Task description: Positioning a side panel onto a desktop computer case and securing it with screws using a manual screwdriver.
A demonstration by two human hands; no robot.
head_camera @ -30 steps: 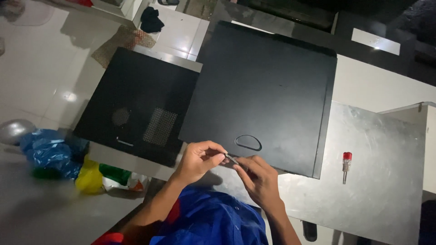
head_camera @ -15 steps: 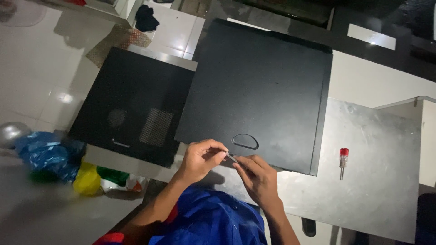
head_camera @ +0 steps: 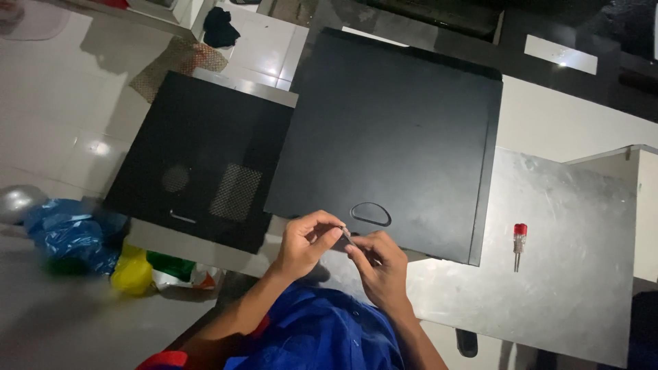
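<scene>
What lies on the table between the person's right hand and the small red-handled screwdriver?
In the head view, only bare grey metal tabletop lies between the right hand and the red-handled screwdriver. The black case panel's corner ends just above that stretch.

head cam, steep downward, close over hands (head_camera: 343, 253)

Bare table (head_camera: 582, 301) right of panel (head_camera: 391, 137)
</scene>
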